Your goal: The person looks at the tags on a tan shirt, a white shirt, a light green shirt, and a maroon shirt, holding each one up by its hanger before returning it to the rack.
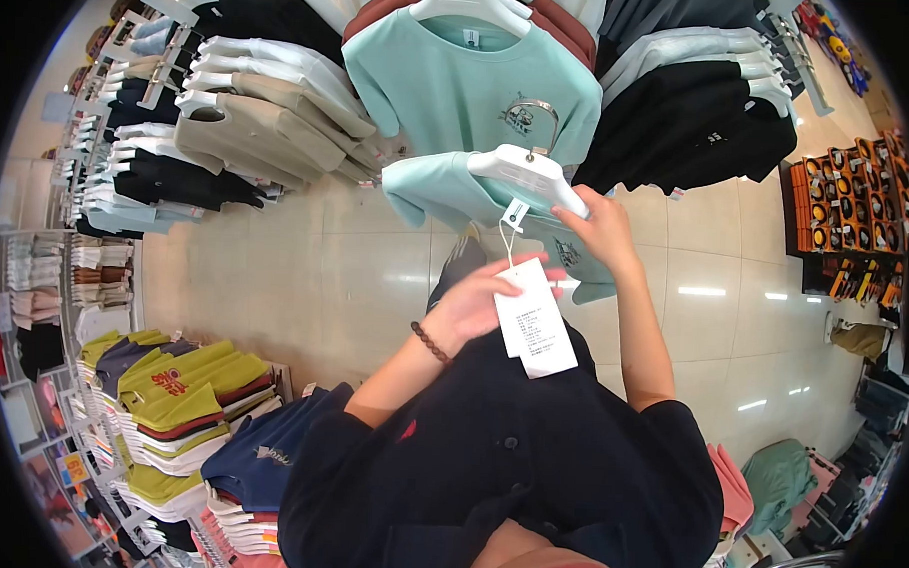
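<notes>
My right hand point(602, 232) grips one end of a white hanger point(519, 167), its metal hook pointing up. A mint-green T-shirt point(426, 187) hangs on it, tilted, with a small dark print on the chest. My left hand point(466, 302), with a brown bead bracelet at the wrist, pinches a white paper price tag point(539, 327). A thin cord ties this tag to the shirt's neck, where a small white label point(515, 214) shows. Lines of small dark print cover the paper. Just beyond hangs a matching mint T-shirt point(472, 79) on the rack.
Black shirts point(715, 133) hang at the right and beige shirts point(255, 132) at the left. Folded olive shirts point(176, 384) and a navy shirt point(268, 458) lie lower left. An orange display rack point(848, 198) stands far right. Pale floor tiles point(325, 269) lie below.
</notes>
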Tool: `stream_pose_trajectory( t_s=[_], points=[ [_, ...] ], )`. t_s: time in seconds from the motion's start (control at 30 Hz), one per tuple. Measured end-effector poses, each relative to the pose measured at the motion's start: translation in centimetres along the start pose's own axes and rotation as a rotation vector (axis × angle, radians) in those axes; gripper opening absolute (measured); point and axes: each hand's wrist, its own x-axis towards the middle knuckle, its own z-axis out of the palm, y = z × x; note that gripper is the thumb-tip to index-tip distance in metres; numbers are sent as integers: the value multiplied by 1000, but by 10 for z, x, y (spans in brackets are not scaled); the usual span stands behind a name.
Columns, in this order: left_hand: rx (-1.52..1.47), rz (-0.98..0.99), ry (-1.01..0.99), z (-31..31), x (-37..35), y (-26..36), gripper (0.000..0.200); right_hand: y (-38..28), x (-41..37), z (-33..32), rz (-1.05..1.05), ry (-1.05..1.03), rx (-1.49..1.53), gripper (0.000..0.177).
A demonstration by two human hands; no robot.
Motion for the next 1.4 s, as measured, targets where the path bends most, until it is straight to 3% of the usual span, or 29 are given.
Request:
stream_pose_trajectory(
  t_s=[0.03,0.1,0.17,0.2,0.33,0.37,0.47,0.57,0.6,0.67,0.77,0.8,0.83,0.9,0.93,0.97,1.03,1.07,1.1,1.2,1.33,1.4],
  points=[
    [81,-83,26,-3,-2,-6,53,0,0,-1,11,-11,-1,35],
    [141,-66,94,-6,-7,-9,46,-1,2,-3,18,-22,-3,35],
    [406,-17,140,-11,-11,1,43,-2,3,-4,20,-42,35,36],
    [503,101,88,-10,-10,10,36,-3,3,-6,18,-42,35,36],
    [963,404,192,21,-2,54,16,-1,3,-1,-35,-112,76,35],
    [963,407,190,16,3,60,16,0,3,1,-62,-119,105,35],
    [1547,785,142,10,12,73,25,-4,4,2,-60,-108,132,36],
    [1789,743,280,-27,26,70,23,-6,0,4,-34,-86,142,37],
    [1790,741,280,-36,30,65,23,-5,-1,6,-34,-86,144,37],
    [1753,471,481,-48,40,54,24,-3,-4,11,-114,-115,83,31],
    [1693,479,641,-38,47,50,35,-15,-6,11,-130,-131,40,31],
    [1978,427,674,-39,45,49,38,-12,-6,13,-129,-131,43,31],
    [1980,426,674,-30,38,47,38,-7,-4,15,-96,-114,64,33],
    [2089,687,579,-6,16,39,34,-2,-5,16,-58,-100,89,35],
    [1887,596,551,6,2,39,31,0,-7,14,-48,-100,107,32],
    [1888,591,553,3,-6,40,31,1,-10,13,-38,-100,126,30],
    [1799,1065,721,2,-19,47,30,-4,-16,8,-91,-118,142,28],
    [1798,1109,739,2,-21,59,34,-8,-19,6,-144,-137,155,27],
    [1800,1101,746,-1,-23,66,34,-11,-22,5,-141,-144,161,27],
    [1895,502,362,-7,-26,94,49,-14,-22,3,-195,-226,121,28],
    [2058,378,333,-13,-19,97,47,-11,-21,-6,-204,-248,112,29],
    [1957,255,474,-24,-11,97,39,-12,-21,-11,-158,-268,106,29]
  ],
)
